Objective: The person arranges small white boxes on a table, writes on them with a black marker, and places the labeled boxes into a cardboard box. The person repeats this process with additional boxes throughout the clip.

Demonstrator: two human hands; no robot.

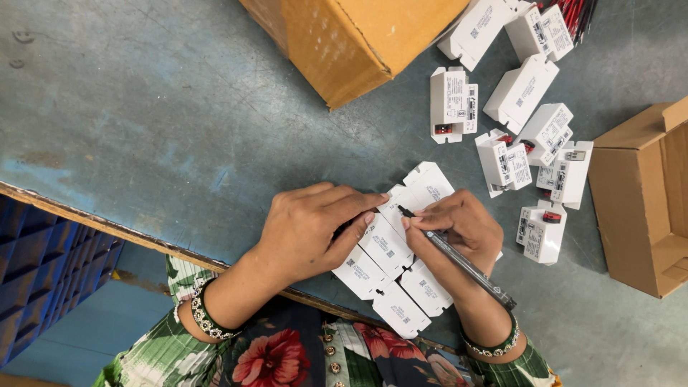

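A row of small white plastic units (390,254) with printed labels lies on the blue-grey table near its front edge. My left hand (308,229) rests flat on the row, fingers pressing one unit down. My right hand (459,226) grips a dark pen (459,259), its tip touching the label of the unit (401,204) just beyond my left fingertips. Both wrists wear beaded bangles.
Several more white units (534,136) lie scattered at the upper right. A closed cardboard box (351,36) sits at the top centre. An open cardboard box (645,201) stands at the right edge. Blue crates (43,258) are below the table's left edge.
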